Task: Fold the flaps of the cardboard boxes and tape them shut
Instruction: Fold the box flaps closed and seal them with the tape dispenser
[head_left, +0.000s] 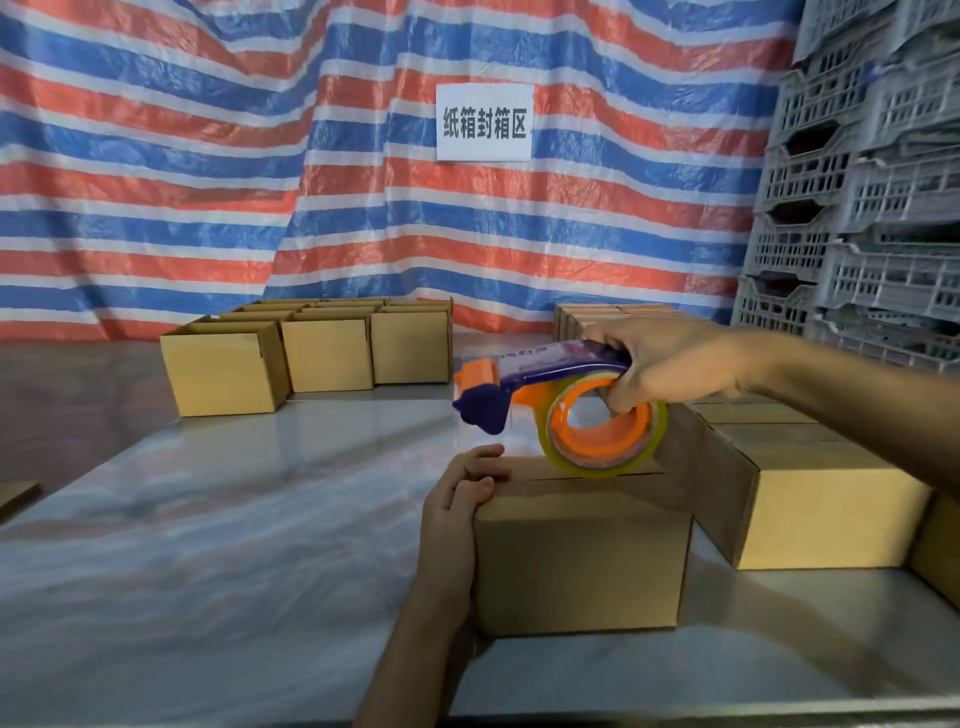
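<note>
Two hands engaged: left hand (462, 501) curls over the likely light, crushable box (576, 561) at its 9 o'clock edge; right hand (670, 364) clasps tape dispenser (540, 382).

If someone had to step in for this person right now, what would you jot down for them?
Left hand grips the top left edge of the front box, steadying it.
Right hand holds the tape dispenser just over that box's top.
Done: its flaps are folded flat; no tape visible on the seam.
Left: tape it, then fold and tape the open boxes at the far side of the table.
Closed boxes sit to the right.
</note>
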